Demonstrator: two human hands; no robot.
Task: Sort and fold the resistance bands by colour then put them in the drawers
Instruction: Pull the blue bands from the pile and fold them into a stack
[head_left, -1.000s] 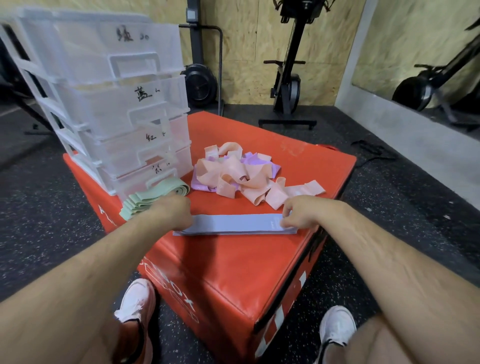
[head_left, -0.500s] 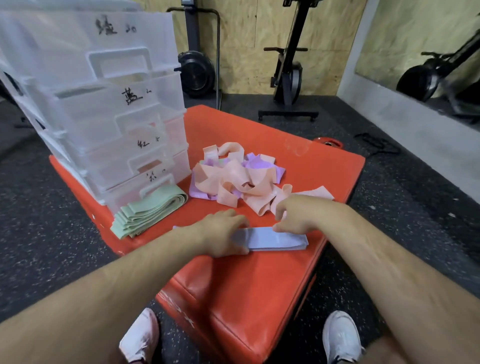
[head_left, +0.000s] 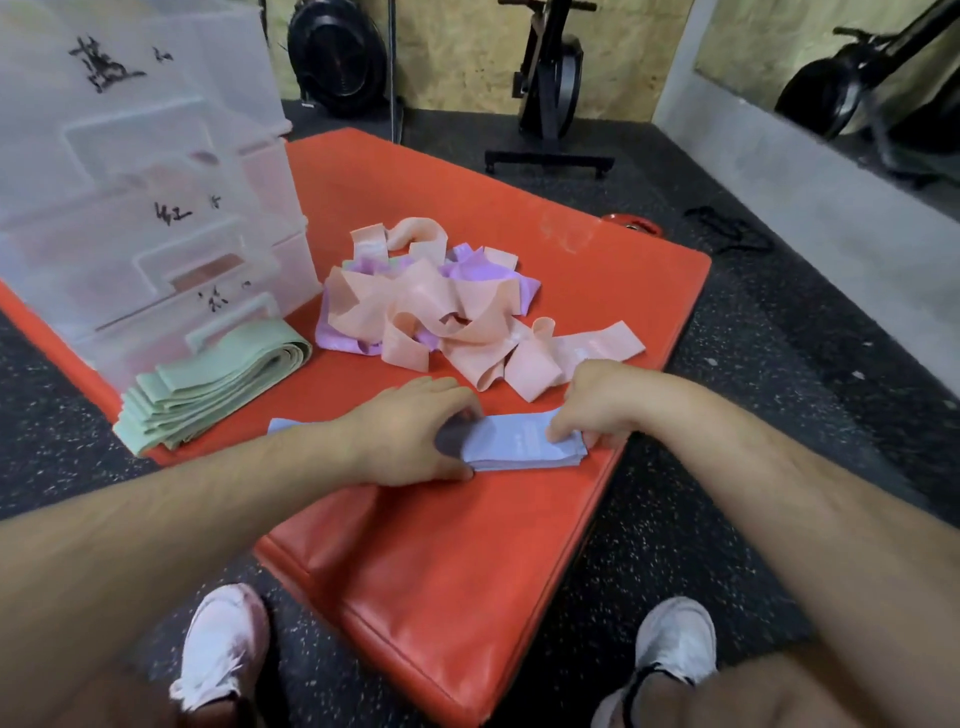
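Left hand (head_left: 410, 436) and right hand (head_left: 597, 400) bare, forearms bare to the frame edge. Bottom edge: white left sneaker (head_left: 223, 644); white right sneaker (head_left: 675, 639) with black collar trim.

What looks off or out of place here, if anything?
Nothing damaged. Pink and purple bands lie tangled in one heap on the red box; folded green stack sits beside the drawers, not inside. The blue band is mid-fold.

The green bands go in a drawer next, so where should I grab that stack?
Probably pinch the green stack across its middle, coming from its open near side: the drawers crowd its far side, and its layers fan loose at the left end, so an end grip would likely spill them.
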